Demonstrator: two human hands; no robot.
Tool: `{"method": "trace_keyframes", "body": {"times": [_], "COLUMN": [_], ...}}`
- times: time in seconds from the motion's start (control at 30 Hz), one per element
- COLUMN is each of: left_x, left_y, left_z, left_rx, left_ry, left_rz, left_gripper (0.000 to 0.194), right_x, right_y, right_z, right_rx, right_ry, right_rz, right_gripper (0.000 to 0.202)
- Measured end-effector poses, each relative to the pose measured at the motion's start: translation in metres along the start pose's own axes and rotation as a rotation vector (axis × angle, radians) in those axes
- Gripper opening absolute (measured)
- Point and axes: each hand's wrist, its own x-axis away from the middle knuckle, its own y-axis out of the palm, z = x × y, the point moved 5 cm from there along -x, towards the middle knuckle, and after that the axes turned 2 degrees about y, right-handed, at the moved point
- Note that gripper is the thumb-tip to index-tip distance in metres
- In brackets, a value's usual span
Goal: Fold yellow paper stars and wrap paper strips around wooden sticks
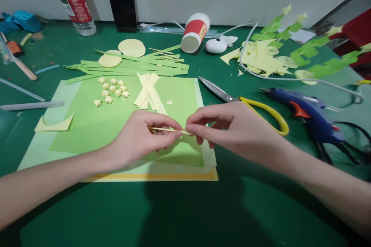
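Observation:
Between both hands is a thin pale-yellow paper strip [162, 129], seen nearly edge-on. My left hand [145, 131] pinches it between thumb and forefinger. At the strip's right end my right hand [223, 123] closes its thumb and fingertips on it; the very tip is hidden by the fingers. Both hands are above a green paper sheet [95, 123]. Just beyond the left hand, wider pale-yellow paper strips [148, 92] lie crossed in a pile. To their left sit several small folded paper stars [113, 88]. A tiny paper scrap [169, 102] lies near the pile.
Scissors with yellow handles [232, 98] and a blue glue gun [313, 112] lie at right, near a white cable [290, 80] and paper cuttings [263, 58]. Behind are green strips [130, 65], a tipped paper cup [196, 32] and a water bottle [72, 4].

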Motion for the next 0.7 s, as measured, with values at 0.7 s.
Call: {"method": "trace_keyframes", "body": {"times": [0.7], "left_x": [-0.005], "left_y": [0.004], "left_z": [-0.02], "left_rx": [0.102], "left_ry": [-0.161], "left_rz": [-0.096], "left_gripper": [0.011], "right_x": [-0.011], "right_y": [0.009], "right_z": [0.015], "right_rx": [-0.201], "right_ry": [0.135], "right_rz": [-0.218], "right_gripper": [0.017]}}
